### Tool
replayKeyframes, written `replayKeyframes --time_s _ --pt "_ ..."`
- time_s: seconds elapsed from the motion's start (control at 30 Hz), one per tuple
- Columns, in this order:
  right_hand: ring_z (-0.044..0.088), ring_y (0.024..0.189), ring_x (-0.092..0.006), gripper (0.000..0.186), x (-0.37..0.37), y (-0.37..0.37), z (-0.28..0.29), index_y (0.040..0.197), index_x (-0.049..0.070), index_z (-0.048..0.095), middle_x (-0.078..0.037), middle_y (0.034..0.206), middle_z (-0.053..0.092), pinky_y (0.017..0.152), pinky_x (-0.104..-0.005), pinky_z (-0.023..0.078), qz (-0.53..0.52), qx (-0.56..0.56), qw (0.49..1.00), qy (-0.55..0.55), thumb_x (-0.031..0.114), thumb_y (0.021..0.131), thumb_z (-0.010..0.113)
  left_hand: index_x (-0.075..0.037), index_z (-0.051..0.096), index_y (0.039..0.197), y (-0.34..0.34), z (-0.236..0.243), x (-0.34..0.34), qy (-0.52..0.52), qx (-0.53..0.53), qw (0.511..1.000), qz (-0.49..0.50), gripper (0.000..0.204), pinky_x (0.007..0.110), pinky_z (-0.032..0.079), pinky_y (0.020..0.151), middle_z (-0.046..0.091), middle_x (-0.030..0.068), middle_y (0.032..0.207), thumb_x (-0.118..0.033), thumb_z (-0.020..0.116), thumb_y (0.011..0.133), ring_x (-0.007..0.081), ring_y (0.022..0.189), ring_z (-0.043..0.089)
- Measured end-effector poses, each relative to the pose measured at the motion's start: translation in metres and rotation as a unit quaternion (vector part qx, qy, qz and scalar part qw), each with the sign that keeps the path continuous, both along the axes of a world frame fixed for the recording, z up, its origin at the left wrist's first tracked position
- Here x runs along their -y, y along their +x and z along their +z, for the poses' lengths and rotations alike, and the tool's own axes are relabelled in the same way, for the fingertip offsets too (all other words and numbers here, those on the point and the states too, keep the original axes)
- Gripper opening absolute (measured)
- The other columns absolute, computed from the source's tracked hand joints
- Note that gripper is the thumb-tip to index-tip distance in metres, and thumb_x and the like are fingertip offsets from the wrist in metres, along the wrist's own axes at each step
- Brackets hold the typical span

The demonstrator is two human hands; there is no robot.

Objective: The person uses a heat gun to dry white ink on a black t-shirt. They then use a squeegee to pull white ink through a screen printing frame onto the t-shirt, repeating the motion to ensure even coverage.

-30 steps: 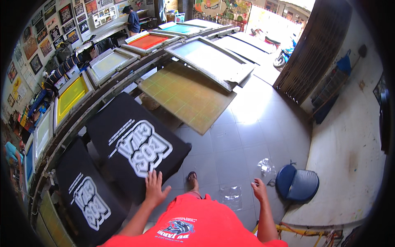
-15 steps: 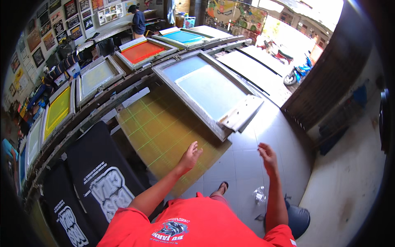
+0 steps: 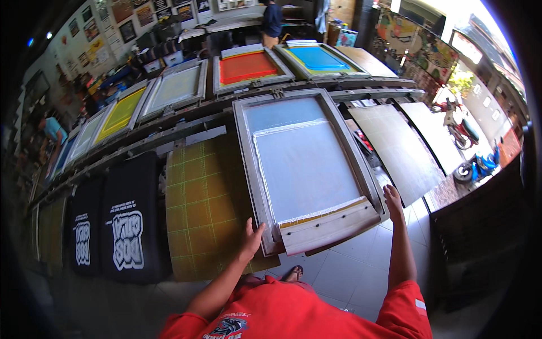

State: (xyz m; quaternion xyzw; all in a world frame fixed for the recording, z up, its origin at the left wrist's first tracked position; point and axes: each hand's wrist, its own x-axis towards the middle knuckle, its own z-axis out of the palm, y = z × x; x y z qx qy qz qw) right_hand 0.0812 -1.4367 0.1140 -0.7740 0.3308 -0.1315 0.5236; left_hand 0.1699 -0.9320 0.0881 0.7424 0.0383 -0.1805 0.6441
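A screen-printing screen (image 3: 307, 169) with a grey frame and pale blue mesh lies in front of me. A pale strip (image 3: 333, 226) with several dark bolts crosses its near end. At the frame's near left corner is my left hand (image 3: 250, 242), open, with thumb and fingers apart; I cannot tell whether it touches the edge. Beside the frame's right side my right hand (image 3: 393, 201) is raised, open, fingers stretched out and holding nothing. Left of the screen is a brownish printing board (image 3: 197, 209) with green grid lines, partly in the screen's shadow.
Two black shirts with white prints, the nearer one (image 3: 130, 226) included, lie on boards at left. Red (image 3: 248, 68), blue (image 3: 319, 58) and yellow (image 3: 121, 114) screens line the far rail. Bare boards (image 3: 395, 150) extend right. A person (image 3: 272, 24) stands at the back.
Both hands have moved up to the near end of the screen, one on each side. My view has turned, so the screen now appears straighter before me.
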Motion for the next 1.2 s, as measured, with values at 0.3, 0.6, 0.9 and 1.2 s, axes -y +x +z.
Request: replayKeyframes --time_s 0.3,0.6,0.9,1.2 --pt "0.053 0.105 -0.018 0.069 0.015 0.055 -0.019 0.124 -0.004 0.055 -0.01 0.115 0.06 0.093 -0.0311 0.039 0.058 -0.06 0.992 0.099 0.057 0.092 0.047 0.011 0.045 0.126 0.012 0.005 0.025 0.049 -0.015 0.995 0.083 0.07 0.037 0.038 0.099 0.055 0.0284 0.12 -0.045 0.058 0.088 0.0343 0.115 0.053" --pt "0.032 0.053 -0.005 0.043 0.024 0.039 -0.062 0.069 0.014 0.048 0.008 0.059 0.031 0.045 -0.0264 0.025 0.029 0.047 0.996 0.063 0.048 0.094 0.048 0.012 0.047 0.123 -0.005 0.018 0.027 0.123 0.065 0.966 0.216 0.078 0.04 0.046 0.092 0.056 0.0298 0.118 -0.052 0.065 0.081 0.0358 0.112 0.056" --pt "0.028 0.138 -0.024 0.059 -0.083 -0.044 -0.029 0.144 0.002 0.034 -0.014 0.148 0.034 0.113 -0.0367 0.017 0.066 0.091 0.985 0.13 0.042 0.1 0.033 0.007 0.056 0.092 -0.077 0.058 -0.092 0.084 0.154 0.969 0.176 0.055 0.037 0.047 0.074 0.061 0.0208 0.09 -0.046 0.067 0.083 0.0234 0.084 0.06" --pt "0.038 0.124 -0.0226 0.064 -0.356 -0.063 0.036 0.136 0.003 0.039 -0.012 0.138 0.039 0.102 -0.0368 0.03 0.086 0.061 0.975 0.197 0.051 0.093 0.046 0.005 0.053 0.083 -0.151 0.112 -0.316 0.144 0.136 0.948 0.25 0.051 0.035 0.043 0.064 0.057 0.0183 0.076 -0.045 0.063 0.085 0.0163 0.073 0.05"
